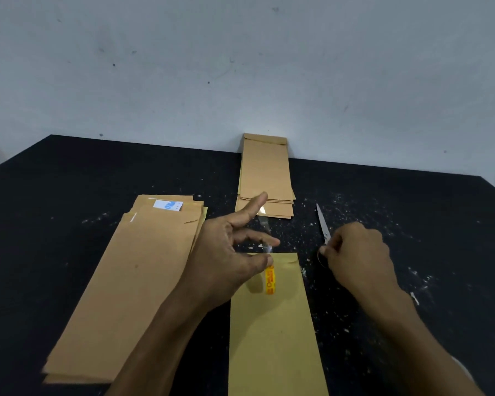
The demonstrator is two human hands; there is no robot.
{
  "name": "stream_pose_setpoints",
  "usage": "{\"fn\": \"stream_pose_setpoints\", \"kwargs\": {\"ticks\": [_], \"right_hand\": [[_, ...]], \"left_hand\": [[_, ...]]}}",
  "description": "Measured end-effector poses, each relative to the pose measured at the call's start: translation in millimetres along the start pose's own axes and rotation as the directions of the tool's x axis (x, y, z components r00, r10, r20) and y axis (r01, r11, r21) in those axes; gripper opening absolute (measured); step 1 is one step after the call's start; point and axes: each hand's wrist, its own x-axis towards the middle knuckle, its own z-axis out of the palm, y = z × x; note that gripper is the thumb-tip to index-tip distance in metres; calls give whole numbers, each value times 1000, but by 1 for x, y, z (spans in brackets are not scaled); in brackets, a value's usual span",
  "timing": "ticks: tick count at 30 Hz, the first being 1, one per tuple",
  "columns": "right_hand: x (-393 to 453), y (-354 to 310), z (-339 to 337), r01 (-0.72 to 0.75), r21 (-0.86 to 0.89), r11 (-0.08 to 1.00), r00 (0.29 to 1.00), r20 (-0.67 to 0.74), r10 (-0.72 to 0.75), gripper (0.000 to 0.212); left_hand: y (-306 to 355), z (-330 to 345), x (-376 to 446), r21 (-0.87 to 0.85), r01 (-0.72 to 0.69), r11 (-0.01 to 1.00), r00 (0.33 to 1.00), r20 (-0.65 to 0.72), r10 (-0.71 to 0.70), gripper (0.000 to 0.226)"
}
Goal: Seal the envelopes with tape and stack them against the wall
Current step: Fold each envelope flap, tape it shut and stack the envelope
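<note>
A yellowish envelope (275, 332) lies lengthwise in front of me on the black table (69, 181). My left hand (229, 252) hovers over its top end and holds a roll of clear tape (269, 278) with a yellow core, a strip of tape (265, 227) stretching up to its index finger. To the right, my right hand (355, 252) grips the handles of scissors (323, 222), whose closed blades point away from me. A stack of brown envelopes (265, 172) leans against the wall (240, 67) at the back.
A pile of brown envelopes (132, 281) lies on the left, the top ones showing a blue and white label. White scraps and specks dot the table around the scissors. The table's left and right edges are in view.
</note>
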Motion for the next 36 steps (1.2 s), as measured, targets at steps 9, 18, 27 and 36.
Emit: {"fn": "stream_pose_setpoints", "kwargs": {"ticks": [9, 18, 27, 36], "right_hand": [[6, 3, -12, -40, -207, 978, 988, 139, 69, 22], [-14, -1, -30, -4, 884, 467, 901, 206, -382, 46], [-13, 3, -28, 10, 860, 511, 717, 350, -603, 42], [-16, -2, -24, 15, 809, 587, 625, 451, -637, 32]], "left_hand": [[8, -3, 0, -18, -3, 1000, 1000, 10, 3, 88], [27, -32, 7, -36, -53, 998, 998, -23, 52, 87], [52, -75, 10, 29, -27, 999, 1000, 16, 26, 85], [59, -79, 11, 213, 82, 974, 954, 266, -138, 79]]}}
